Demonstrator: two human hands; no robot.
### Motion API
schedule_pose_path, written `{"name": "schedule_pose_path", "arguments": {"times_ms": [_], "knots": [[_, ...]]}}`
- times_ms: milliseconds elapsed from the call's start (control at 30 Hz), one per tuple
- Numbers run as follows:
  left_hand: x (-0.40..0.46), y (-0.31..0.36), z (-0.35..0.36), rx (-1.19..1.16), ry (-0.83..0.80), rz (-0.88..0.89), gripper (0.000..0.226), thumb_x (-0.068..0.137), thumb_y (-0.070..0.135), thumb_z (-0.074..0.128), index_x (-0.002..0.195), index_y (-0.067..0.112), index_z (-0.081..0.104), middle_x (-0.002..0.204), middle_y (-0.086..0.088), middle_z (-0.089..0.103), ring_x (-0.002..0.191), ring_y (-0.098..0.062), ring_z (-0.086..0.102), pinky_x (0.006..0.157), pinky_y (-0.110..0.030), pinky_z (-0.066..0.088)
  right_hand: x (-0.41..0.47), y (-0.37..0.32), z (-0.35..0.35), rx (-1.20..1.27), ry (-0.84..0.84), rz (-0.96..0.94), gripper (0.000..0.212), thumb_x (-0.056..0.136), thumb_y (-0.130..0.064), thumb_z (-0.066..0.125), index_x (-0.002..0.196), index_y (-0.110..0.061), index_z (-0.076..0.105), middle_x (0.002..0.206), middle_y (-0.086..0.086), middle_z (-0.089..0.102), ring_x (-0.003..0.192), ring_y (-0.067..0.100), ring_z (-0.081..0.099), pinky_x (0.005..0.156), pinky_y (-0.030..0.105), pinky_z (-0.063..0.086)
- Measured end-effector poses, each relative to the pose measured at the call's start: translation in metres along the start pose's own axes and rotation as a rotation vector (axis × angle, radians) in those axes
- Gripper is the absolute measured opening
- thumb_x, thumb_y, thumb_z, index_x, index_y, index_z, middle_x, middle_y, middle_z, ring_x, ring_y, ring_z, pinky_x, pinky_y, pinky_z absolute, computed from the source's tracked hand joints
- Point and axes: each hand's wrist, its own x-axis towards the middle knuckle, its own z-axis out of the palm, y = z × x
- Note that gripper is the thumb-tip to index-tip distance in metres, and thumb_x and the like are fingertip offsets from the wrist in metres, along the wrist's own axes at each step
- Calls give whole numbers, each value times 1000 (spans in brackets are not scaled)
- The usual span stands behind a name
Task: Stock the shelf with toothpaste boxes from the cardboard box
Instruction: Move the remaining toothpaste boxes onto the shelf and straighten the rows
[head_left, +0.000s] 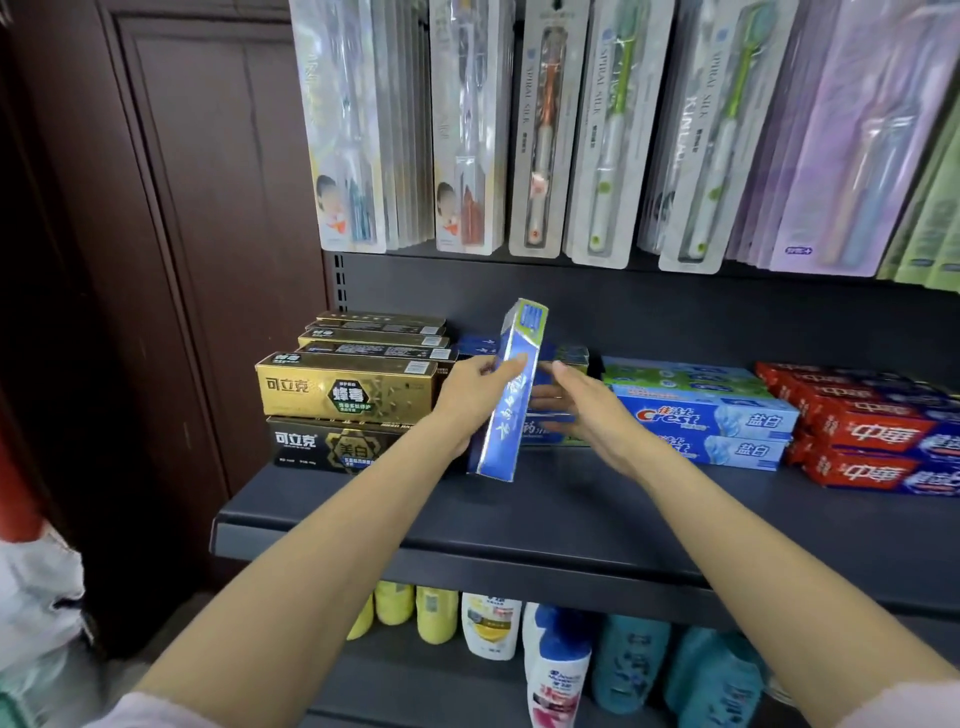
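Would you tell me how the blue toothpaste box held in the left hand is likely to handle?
The blue toothpaste box looks like stiff carton, so it should keep its shape in the left hand. Its glossy sides may be slippery. Long and narrow, it would probably tip if stood on end.

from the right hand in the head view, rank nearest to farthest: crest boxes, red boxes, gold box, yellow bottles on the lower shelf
From the right hand:
1. Crest boxes, just to its right on the shelf.
2. Gold box, to the left, beyond the left hand and the blue box it holds.
3. Red boxes, far right of the shelf; too close to call against the gold box.
4. Yellow bottles, on the lower shelf, below left.
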Motion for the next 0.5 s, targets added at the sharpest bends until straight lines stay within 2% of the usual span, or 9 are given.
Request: {"name": "schedule_pose_path", "arguments": {"times_ms": [33, 100, 167, 200, 267, 333, 400, 500], "knots": [[-1, 2, 1, -38, -41, -14, 38, 90, 39, 59, 103, 4, 65, 90, -5, 67, 78, -15, 61, 79, -29, 48, -5, -5, 1, 10, -32, 6, 32, 101, -36, 34, 116, -23, 58, 103, 1, 66, 94, 13, 61, 84, 30, 49], [-1, 4, 5, 13, -108, 40, 32, 91, 35, 59, 107, 8, 66, 93, -4, 68, 78, -13, 62, 79, -27, 49, -11, -14, 1, 18, 15, -28, 37, 99, -42, 35, 110, -19, 63, 98, 2, 68, 87, 11, 63, 78, 27, 52], [-3, 7, 9, 317, -112, 225, 31, 83, 34, 69, 107, 14, 67, 92, -2, 69, 79, -13, 61, 74, -24, 47, -10, -23, -3, 120, 108, -41, 35, 97, -42, 42, 106, -15, 63, 95, 5, 69, 78, 12, 66, 68, 28, 56], [-5, 9, 11, 460, -89, 312, 37, 79, 35, 73, 109, 15, 66, 94, -2, 69, 82, -15, 60, 74, -24, 45, -11, -27, -7, 167, 168, -55, 32, 95, -40, 47, 108, -14, 60, 97, 8, 68, 77, 15, 66, 62, 30, 58], [-7, 14, 13, 516, -120, 386, 55, 72, 38, 79, 120, 19, 60, 105, 0, 67, 94, -15, 60, 82, -27, 44, -12, -29, -17, 200, 294, -80, 26, 94, -30, 54, 114, -13, 50, 106, 13, 62, 77, 21, 66, 52, 32, 56], [-6, 17, 10, 456, -244, 328, 70, 69, 40, 81, 129, 24, 51, 117, 7, 62, 107, -11, 57, 91, -25, 43, -14, -28, -26, 259, 325, -100, 21, 94, -19, 51, 114, -13, 47, 103, 12, 60, 78, 22, 65, 54, 35, 57], [-3, 17, 6, 540, -326, 243, 73, 67, 41, 82, 129, 25, 47, 114, 9, 59, 107, -12, 56, 88, -24, 40, -17, -27, -31, 304, 289, -116, 14, 94, -12, 48, 108, -14, 48, 99, 10, 60, 82, 21, 64, 62, 39, 58], [4, 16, 3, 729, -254, 299, 70, 65, 34, 84, 123, 19, 48, 108, 2, 60, 97, -16, 54, 78, -26, 38, -18, -24, -40, 178, 300, -173, 17, 91, -4, 51, 104, -15, 52, 101, 7, 58, 95, 22, 61, 73, 34, 56]]}}
